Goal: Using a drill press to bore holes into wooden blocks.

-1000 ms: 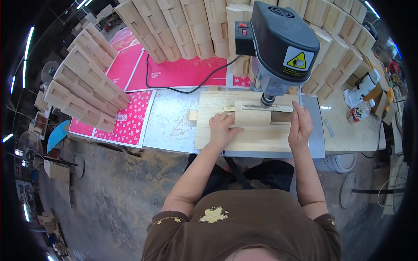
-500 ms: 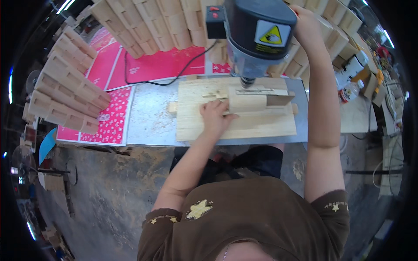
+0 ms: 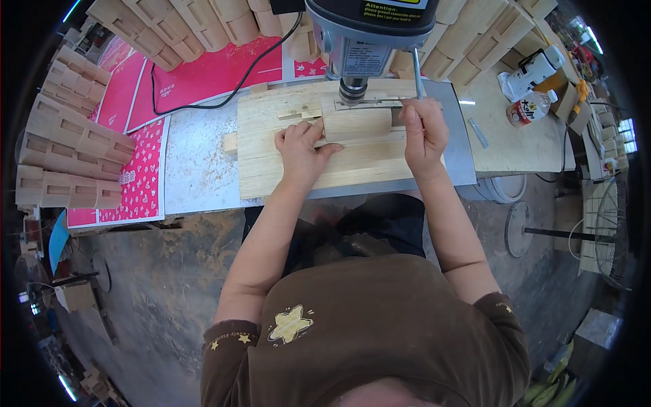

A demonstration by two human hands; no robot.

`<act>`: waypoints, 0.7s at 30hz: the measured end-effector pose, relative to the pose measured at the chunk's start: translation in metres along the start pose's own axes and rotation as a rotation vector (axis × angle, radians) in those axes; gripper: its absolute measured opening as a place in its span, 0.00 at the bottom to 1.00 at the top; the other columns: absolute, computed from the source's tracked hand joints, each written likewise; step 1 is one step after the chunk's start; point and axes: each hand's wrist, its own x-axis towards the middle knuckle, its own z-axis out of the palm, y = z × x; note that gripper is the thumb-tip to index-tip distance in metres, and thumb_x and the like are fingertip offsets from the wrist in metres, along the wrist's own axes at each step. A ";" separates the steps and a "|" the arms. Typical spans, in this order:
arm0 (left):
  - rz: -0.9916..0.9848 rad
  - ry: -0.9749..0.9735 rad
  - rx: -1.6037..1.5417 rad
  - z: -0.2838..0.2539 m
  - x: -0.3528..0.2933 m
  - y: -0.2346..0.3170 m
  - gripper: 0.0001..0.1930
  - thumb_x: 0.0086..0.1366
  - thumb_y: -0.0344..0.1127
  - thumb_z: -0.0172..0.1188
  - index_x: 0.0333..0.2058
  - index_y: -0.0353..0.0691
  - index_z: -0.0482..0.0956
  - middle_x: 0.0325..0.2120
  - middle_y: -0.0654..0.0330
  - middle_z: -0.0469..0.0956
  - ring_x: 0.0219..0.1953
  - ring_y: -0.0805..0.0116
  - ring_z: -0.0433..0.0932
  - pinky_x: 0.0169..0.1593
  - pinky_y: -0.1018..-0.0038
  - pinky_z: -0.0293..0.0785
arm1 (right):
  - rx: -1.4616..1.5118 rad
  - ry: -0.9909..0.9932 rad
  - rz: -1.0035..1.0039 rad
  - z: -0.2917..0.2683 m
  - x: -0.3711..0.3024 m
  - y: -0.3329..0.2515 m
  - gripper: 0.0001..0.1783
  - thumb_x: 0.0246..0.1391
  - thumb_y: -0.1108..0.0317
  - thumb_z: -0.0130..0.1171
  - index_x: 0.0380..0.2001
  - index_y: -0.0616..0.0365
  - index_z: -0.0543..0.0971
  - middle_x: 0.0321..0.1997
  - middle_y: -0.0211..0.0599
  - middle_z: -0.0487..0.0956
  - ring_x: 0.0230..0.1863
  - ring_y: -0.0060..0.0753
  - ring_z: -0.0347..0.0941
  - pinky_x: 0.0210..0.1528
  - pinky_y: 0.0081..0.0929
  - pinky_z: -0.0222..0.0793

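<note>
A pale wooden block with a rounded face lies on a flat wooden board. My left hand steadies its left end, index finger at the end and thumb along the near edge; the other fingers are spread on the board. Above the block stands a drill press, its chuck low over the block's far side; the contact point is hard to make out. My right hand is closed around the lower end of the press's metal lever, to the right of the block.
Stacks of slotted wooden pieces stand at the left, with more behind the press. Pink printed sheets and a black cable lie at the back left. A plastic bottle and a white container stand on the right-hand table.
My right hand has come down from beside the press's head to just right of the block, with the lever. The chuck sits lower over the block. My left hand stays at the block's end.
</note>
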 end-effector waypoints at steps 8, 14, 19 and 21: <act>-0.044 -0.006 0.040 -0.010 -0.008 -0.008 0.28 0.41 0.47 0.70 0.44 0.47 0.79 0.26 0.67 0.72 0.37 0.66 0.69 0.50 0.63 0.52 | -0.083 -0.010 -0.083 -0.017 0.063 -0.033 0.07 0.56 0.72 0.50 0.28 0.64 0.75 0.20 0.38 0.72 0.23 0.32 0.67 0.26 0.26 0.61; -0.043 -0.001 -0.134 0.002 0.014 0.018 0.27 0.39 0.48 0.71 0.39 0.44 0.79 0.25 0.65 0.71 0.34 0.65 0.70 0.49 0.64 0.53 | -0.426 -0.031 0.090 -0.009 0.197 0.005 0.19 0.58 0.58 0.49 0.30 0.66 0.77 0.27 0.44 0.78 0.29 0.32 0.73 0.33 0.28 0.67; -0.070 0.056 -0.187 0.018 0.006 -0.011 0.21 0.35 0.45 0.73 0.24 0.40 0.74 0.23 0.60 0.70 0.29 0.58 0.69 0.34 0.66 0.61 | -0.509 -0.079 -0.137 0.002 0.137 0.050 0.19 0.60 0.59 0.47 0.47 0.61 0.72 0.30 0.48 0.78 0.30 0.47 0.74 0.37 0.40 0.70; -0.111 0.133 -0.316 0.005 -0.003 -0.023 0.18 0.38 0.38 0.72 0.27 0.37 0.77 0.25 0.57 0.71 0.28 0.61 0.70 0.34 0.67 0.64 | -0.139 -0.229 0.383 0.006 0.100 0.017 0.30 0.51 0.59 0.55 0.57 0.57 0.64 0.39 0.54 0.75 0.42 0.55 0.70 0.42 0.44 0.69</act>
